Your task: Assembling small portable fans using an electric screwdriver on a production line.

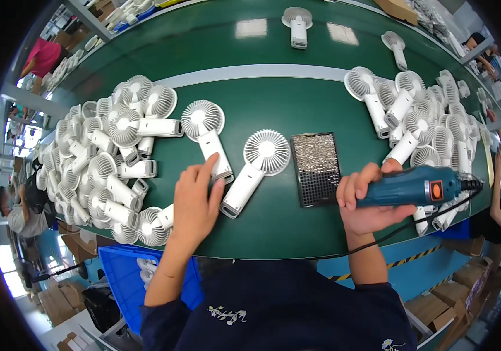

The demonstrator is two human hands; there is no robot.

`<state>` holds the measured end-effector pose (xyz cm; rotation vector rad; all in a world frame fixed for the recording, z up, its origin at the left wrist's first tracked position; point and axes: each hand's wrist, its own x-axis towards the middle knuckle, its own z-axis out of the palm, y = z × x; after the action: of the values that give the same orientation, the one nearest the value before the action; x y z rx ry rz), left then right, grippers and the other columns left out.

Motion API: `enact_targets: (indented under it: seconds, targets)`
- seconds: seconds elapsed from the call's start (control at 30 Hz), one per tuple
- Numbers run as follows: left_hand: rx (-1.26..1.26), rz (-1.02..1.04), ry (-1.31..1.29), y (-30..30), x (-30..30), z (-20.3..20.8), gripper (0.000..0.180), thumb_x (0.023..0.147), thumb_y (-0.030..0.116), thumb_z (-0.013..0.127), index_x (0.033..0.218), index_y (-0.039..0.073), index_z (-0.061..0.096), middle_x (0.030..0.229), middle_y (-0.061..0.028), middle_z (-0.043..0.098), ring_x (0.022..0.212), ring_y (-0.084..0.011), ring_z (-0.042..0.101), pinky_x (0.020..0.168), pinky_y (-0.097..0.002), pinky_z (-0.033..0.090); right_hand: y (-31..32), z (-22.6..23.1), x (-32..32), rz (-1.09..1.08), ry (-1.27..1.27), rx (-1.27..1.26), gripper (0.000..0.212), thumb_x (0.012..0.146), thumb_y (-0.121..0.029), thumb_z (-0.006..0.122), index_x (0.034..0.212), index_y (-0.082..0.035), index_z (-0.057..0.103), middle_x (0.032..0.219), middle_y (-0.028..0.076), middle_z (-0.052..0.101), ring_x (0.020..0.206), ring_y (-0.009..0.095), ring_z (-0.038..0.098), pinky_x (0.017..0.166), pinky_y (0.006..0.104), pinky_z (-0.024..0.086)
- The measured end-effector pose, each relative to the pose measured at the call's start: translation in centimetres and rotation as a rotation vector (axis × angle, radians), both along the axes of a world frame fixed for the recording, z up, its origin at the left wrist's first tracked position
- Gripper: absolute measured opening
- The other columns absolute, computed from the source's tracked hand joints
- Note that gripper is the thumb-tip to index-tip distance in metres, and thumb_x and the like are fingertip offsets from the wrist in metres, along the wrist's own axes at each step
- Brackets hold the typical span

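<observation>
My left hand is at the lower end of a white handheld fan. Its fingers are stretched out, the index fingertip against the fan's handle. Another white handheld fan lies beside it, head away from me and handle slanting toward me. In my right hand is a teal electric screwdriver, held nearly level, its cable end to the right. The hand hides its tip end. Just left of that hand lies a black tray with many small metal screws in its far half and a grid of holes in the near half.
Piled fans cover the table's left; more fans heap up on the right. A black cable runs along the near edge. Beyond a pale strip lie two single fans. A blue bin stands below left.
</observation>
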<state>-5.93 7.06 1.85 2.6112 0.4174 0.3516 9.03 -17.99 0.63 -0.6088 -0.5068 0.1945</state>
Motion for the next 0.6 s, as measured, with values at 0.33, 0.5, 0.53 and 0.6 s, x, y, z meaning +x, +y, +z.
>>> enact_targets:
  seconds: [0.33,0.5,0.53,0.6]
  targets:
    - [-0.005,0.001,0.119,2.3,1.8,-1.1,0.039,0.097,0.017,0.054,0.135,0.007,0.053,0.135,-0.0261,0.043,0.122,-0.0408,0.044,0.107,-0.0456,0.034,1.5,0.0,-0.6,-0.068,0.058,-0.138,0.083,0.078,-0.082,0.055,0.119,-0.012,0.038,0.072,0.007,0.051,0.047,0.013,0.047,0.041,0.0263,0.040]
    - [0.109,-0.157,0.258,-0.2,0.3,1.1,0.046,0.094,0.028,0.055,0.133,0.005,0.051,0.128,-0.0219,0.046,0.119,-0.0383,0.043,0.104,-0.0470,0.031,1.2,-0.4,-1.1,-0.081,0.056,-0.121,0.081,0.082,-0.079,0.054,0.120,-0.010,0.036,0.075,0.006,0.051,0.047,0.010,0.045,0.042,0.0245,0.040]
    - [0.126,-0.153,0.252,-0.9,-0.4,1.0,0.054,0.090,0.031,0.061,0.135,0.004,0.049,0.130,-0.0230,0.044,0.119,-0.0396,0.041,0.104,-0.0483,0.031,1.1,-0.5,-1.4,-0.068,0.059,-0.119,0.081,0.082,-0.079,0.054,0.120,-0.010,0.036,0.075,0.006,0.051,0.047,0.010,0.044,0.042,0.0245,0.041]
    - [0.163,-0.125,0.239,-3.1,-1.8,1.1,0.062,0.086,0.033,0.067,0.137,0.004,0.047,0.130,-0.0251,0.042,0.118,-0.0411,0.041,0.103,-0.0481,0.031,1.1,-0.4,-1.8,-0.054,0.089,-0.113,0.082,0.081,-0.079,0.055,0.119,-0.009,0.036,0.075,0.006,0.051,0.047,0.010,0.045,0.042,0.0246,0.041]
